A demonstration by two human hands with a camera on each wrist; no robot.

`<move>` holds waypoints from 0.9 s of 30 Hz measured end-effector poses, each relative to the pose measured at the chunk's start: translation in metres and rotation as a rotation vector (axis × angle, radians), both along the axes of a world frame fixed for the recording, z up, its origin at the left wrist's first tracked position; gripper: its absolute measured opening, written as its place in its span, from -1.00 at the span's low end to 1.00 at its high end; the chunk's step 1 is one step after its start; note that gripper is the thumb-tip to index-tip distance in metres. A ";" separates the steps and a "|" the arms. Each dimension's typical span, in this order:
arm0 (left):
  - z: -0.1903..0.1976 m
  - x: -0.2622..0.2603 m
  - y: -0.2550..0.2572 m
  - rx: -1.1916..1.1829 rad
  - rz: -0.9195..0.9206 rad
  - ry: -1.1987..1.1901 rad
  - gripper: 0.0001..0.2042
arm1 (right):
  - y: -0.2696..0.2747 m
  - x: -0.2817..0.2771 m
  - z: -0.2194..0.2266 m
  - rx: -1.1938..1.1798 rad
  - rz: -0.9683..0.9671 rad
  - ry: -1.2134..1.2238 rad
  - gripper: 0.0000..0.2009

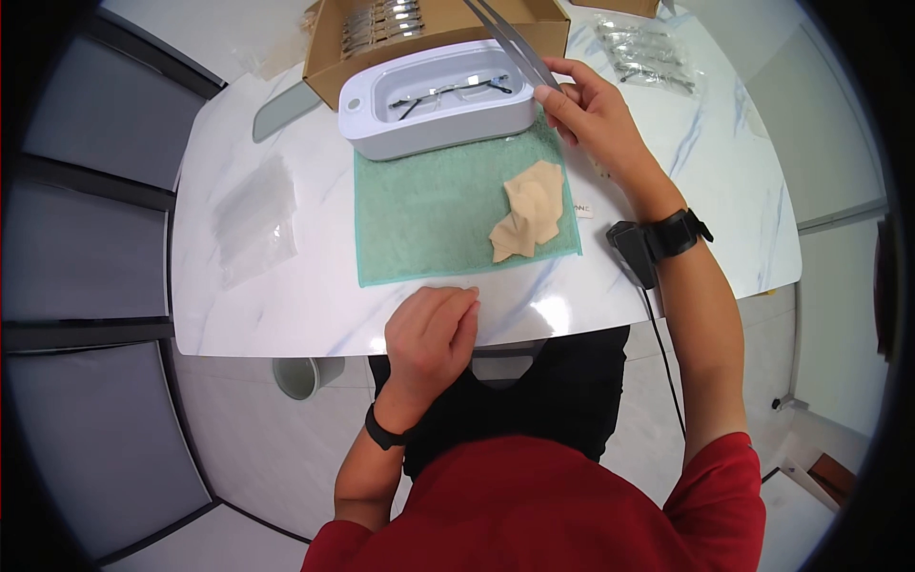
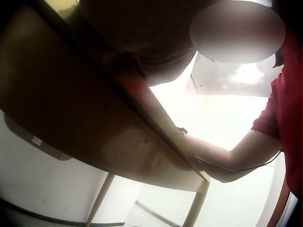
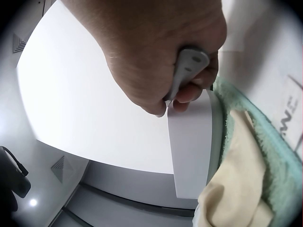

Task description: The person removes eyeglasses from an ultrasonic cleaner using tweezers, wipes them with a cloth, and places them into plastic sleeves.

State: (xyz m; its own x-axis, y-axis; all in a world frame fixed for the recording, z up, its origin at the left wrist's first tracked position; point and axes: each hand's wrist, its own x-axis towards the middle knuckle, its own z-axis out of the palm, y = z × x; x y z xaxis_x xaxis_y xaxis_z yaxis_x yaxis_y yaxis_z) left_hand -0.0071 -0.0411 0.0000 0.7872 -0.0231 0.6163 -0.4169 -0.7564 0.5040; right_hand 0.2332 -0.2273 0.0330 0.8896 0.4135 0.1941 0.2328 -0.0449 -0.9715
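My right hand grips a pair of long grey tweezers at the right end of a white ultrasonic cleaner. The tweezers' prongs reach up and left past the cleaner's far rim; their rounded rear end sticks out of the fist in the right wrist view. Inside the cleaner's basin lies a pair of thin dark-framed glasses. My left hand rests at the table's front edge, fingers loosely curled with nothing in them. A green towel lies under the cleaner, with a crumpled beige cloth on its right part.
Behind the cleaner stands a cardboard box with several glasses in a row. Clear plastic bags lie at the left, near a grey translucent lid. Bagged glasses lie at the back right. A bin stands on the floor.
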 end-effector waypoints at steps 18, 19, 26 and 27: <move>-0.001 0.001 -0.001 0.008 0.019 0.001 -0.84 | -0.002 0.003 0.001 0.129 -0.066 0.007 -0.54; -0.002 0.001 -0.001 0.015 0.024 -0.007 -0.84 | -0.002 0.003 0.000 0.122 -0.062 0.011 -0.54; -0.003 0.000 -0.002 0.031 0.043 -0.022 -0.83 | -0.004 0.007 -0.004 0.146 -0.047 0.011 -0.51; -0.003 0.000 -0.002 0.032 0.042 -0.024 -0.83 | -0.004 0.008 -0.004 0.147 -0.047 0.008 -0.51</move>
